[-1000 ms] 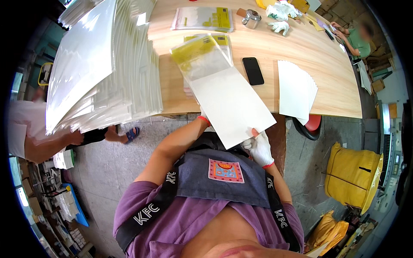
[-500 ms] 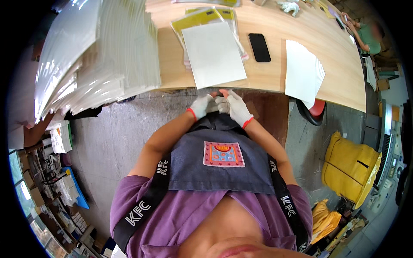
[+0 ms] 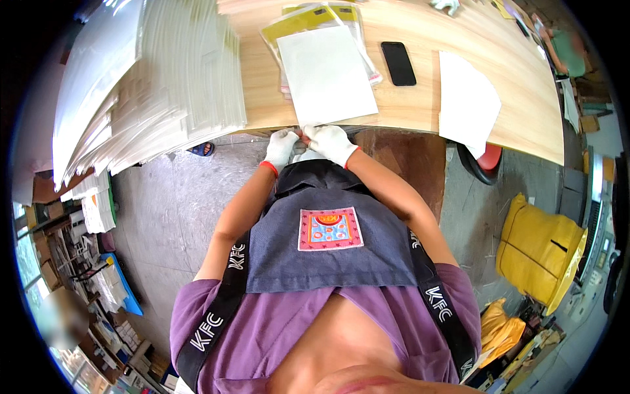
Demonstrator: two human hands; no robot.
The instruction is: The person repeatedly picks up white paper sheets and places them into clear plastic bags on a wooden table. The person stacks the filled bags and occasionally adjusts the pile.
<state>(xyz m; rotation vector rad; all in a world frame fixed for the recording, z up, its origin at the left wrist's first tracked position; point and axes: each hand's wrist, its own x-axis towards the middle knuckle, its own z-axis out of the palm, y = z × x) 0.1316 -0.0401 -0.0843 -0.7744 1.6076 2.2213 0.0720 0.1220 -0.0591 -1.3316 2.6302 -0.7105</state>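
My left hand and my right hand meet just in front of the table's near edge. Both wear white gloves with red cuffs and bare fingertips. Their fingers are curled and pinched together; what they hold, if anything, is too small to make out. Right beyond them, a white sheet lies with its lower corner close to my right hand. Under it are clear plastic sleeves with a yellow-green top.
A tall stack of clear plastic sleeves fills the table's left. To the right lie a black phone and fanned white sheets. A stool stands below the edge, a yellow bundle on the floor. Another person is at far right.
My hands have shifted a little left and away from my body, my left hand now further from the right. The view has tilted slightly, and a sandalled foot shows below the stack.
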